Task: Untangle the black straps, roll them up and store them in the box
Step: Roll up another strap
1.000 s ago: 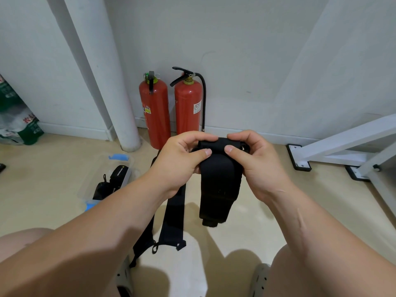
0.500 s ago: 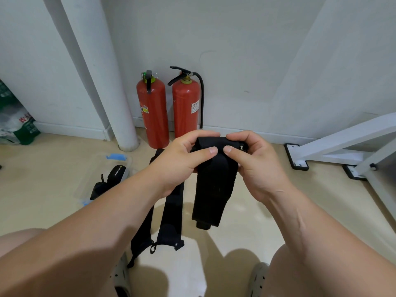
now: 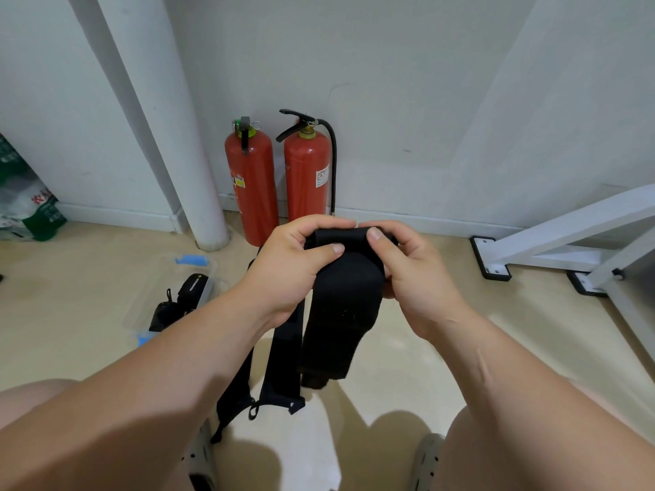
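Observation:
A wide black strap (image 3: 336,313) hangs in front of me with its top end rolled. My left hand (image 3: 294,267) grips the roll from the left, thumb on its front. My right hand (image 3: 407,274) grips it from the right, thumb pressed on top. The strap's free end dangles above the floor. Two narrower black straps (image 3: 280,377) hang behind it, down toward my feet. A clear plastic box (image 3: 198,278) with blue clips lies on the floor at the left and holds black items.
Two red fire extinguishers (image 3: 276,186) stand against the wall behind my hands, beside a white pipe (image 3: 177,136). A white metal frame (image 3: 574,239) with black feet stands at the right. A green and white bag (image 3: 24,203) is at the far left.
Both hands have kept hold of the roll at the strap's top. The hanging part looks a little shorter than one second ago.

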